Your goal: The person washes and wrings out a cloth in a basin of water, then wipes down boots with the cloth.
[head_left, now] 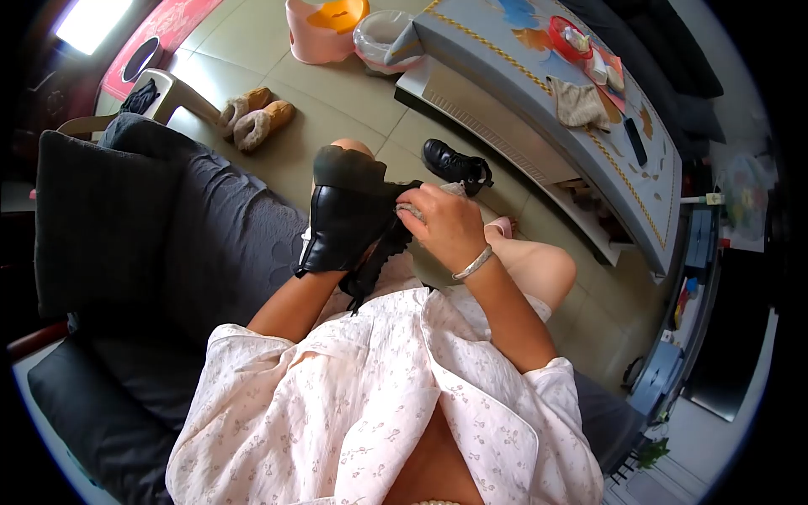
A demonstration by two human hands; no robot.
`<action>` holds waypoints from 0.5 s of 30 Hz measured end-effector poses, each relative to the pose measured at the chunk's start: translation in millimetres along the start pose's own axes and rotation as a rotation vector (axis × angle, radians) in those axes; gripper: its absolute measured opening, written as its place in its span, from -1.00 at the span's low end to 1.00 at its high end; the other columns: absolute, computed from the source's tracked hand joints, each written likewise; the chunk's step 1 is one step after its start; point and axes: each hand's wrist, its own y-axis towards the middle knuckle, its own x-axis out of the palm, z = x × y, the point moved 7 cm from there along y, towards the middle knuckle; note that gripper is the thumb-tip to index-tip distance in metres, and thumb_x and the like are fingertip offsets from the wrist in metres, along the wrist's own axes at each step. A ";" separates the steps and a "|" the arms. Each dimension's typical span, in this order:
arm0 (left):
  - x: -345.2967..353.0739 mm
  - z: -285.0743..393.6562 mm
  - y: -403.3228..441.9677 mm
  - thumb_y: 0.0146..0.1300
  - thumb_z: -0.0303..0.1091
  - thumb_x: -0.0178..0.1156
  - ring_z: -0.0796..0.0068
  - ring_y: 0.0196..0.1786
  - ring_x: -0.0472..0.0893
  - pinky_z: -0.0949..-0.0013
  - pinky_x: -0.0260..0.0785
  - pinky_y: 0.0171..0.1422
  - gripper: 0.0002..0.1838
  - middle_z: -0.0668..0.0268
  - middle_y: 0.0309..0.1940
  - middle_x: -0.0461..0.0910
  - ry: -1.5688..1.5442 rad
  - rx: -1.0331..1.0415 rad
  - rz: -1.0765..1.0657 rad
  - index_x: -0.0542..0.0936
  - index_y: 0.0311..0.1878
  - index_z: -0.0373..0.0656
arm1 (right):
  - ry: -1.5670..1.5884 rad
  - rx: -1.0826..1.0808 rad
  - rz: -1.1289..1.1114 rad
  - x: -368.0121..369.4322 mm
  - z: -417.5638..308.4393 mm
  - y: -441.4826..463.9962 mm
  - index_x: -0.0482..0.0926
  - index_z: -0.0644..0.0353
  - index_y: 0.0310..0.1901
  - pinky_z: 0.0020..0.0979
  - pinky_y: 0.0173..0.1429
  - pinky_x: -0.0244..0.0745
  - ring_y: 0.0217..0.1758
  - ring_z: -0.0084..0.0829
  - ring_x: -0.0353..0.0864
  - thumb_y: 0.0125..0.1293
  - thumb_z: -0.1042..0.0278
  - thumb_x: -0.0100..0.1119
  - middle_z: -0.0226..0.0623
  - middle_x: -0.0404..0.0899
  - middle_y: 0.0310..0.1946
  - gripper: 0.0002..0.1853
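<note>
A black leather boot [345, 210] with dark laces is held up sideways in front of the lap. My left hand [358, 252] is mostly hidden inside or behind the boot; only its wrist and forearm show clearly, so its fingers cannot be made out. Fingers bent, my right hand [442, 220] grips a crumpled grey-beige cloth [454, 188] against the boot's right side. A second black boot [457, 166] lies on the tiled floor beyond the right hand.
A cloth-covered table [497, 63] at the upper right bears a red bowl [570, 39], a beige cloth [578, 103] and a black remote [635, 141]. Furry brown slippers [263, 124], a pink potty [316, 42] and a stool [181, 97] stand ahead. A grey sofa [227, 219] is left.
</note>
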 end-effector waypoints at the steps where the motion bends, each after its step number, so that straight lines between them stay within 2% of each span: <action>1: -14.9 2.2 8.3 -0.06 -0.23 0.25 0.19 -0.21 0.56 0.14 0.32 0.01 -0.82 0.21 -0.43 0.53 -0.004 -0.003 -0.002 0.57 -0.44 -0.12 | -0.054 -0.021 -0.030 1.4 1.1 2.0 0.66 0.01 -0.21 -0.20 -0.21 0.54 -0.29 -0.20 0.66 0.21 0.18 0.25 -0.37 0.59 -0.34 -0.83; 3: -26.4 9.5 20.6 -0.09 -0.22 0.25 0.19 -0.21 0.58 0.16 0.34 -0.03 -0.81 0.19 -0.41 0.54 -0.082 0.023 -0.271 0.57 -0.45 -0.12 | -0.110 -0.040 -0.063 0.1 5.0 6.9 0.64 0.03 -0.23 -0.22 -0.24 0.54 -0.30 -0.21 0.64 0.19 0.20 0.27 -0.37 0.58 -0.34 -0.83; 4: -14.1 9.1 12.5 -0.09 -0.22 0.25 0.19 -0.21 0.58 0.16 0.34 -0.03 -0.81 0.19 -0.41 0.54 -0.086 0.021 -0.272 0.57 -0.45 -0.12 | -0.087 -0.090 -0.075 -1.3 3.3 10.3 0.62 0.04 -0.23 -0.21 -0.23 0.54 -0.29 -0.20 0.64 0.16 0.24 0.28 -0.36 0.58 -0.32 -0.83; 6: 11.5 3.6 -3.5 0.01 -0.22 0.24 0.16 -0.03 0.55 0.04 0.29 0.19 -0.75 0.20 -0.20 0.60 -0.083 -0.073 -0.230 0.63 -0.24 -0.09 | -0.068 -0.143 -0.093 -2.2 2.5 12.1 0.60 0.05 -0.23 -0.20 -0.22 0.54 -0.29 -0.19 0.64 0.13 0.27 0.28 -0.35 0.58 -0.29 -0.83; 7: 13.9 3.5 -5.8 0.01 -0.22 0.24 0.16 -0.03 0.55 0.04 0.29 0.19 -0.75 0.20 -0.20 0.60 -0.084 -0.078 -0.227 0.63 -0.24 -0.09 | -0.082 -0.161 -0.121 -1.1 2.5 12.4 0.59 0.05 -0.22 -0.19 -0.21 0.55 -0.28 -0.19 0.65 0.12 0.28 0.27 -0.33 0.57 -0.28 -0.81; 9: 7.1 4.1 -4.7 -0.02 -0.24 0.27 0.19 -0.11 0.59 0.17 0.37 0.09 -0.75 0.21 -0.26 0.61 -0.138 -0.077 -0.110 0.63 -0.26 -0.13 | -0.097 -0.185 -0.151 1.8 3.9 12.9 0.58 0.06 -0.20 -0.18 -0.20 0.55 -0.27 -0.18 0.65 0.12 0.29 0.25 -0.31 0.57 -0.27 -0.80; 12: 7.2 4.8 -6.1 -0.06 -0.32 0.31 0.22 -0.19 0.61 0.27 0.42 -0.02 -0.75 0.21 -0.32 0.62 -0.218 -0.104 -0.109 0.64 -0.26 -0.16 | -0.127 -0.196 -0.191 7.1 8.4 12.1 0.58 0.08 -0.24 -0.16 -0.19 0.56 -0.26 -0.15 0.64 0.12 0.26 0.22 -0.30 0.56 -0.29 -0.82; 15: -7.2 8.8 0.8 -0.07 -0.39 0.32 0.23 -0.23 0.62 0.29 0.43 -0.08 -0.79 0.21 -0.35 0.61 -0.341 -0.092 -0.013 0.63 -0.29 -0.18 | -0.140 -0.168 -0.315 10.0 13.5 20.0 0.57 0.11 -0.26 -0.16 -0.16 0.57 -0.27 -0.13 0.64 0.11 0.25 0.17 -0.29 0.56 -0.31 -0.81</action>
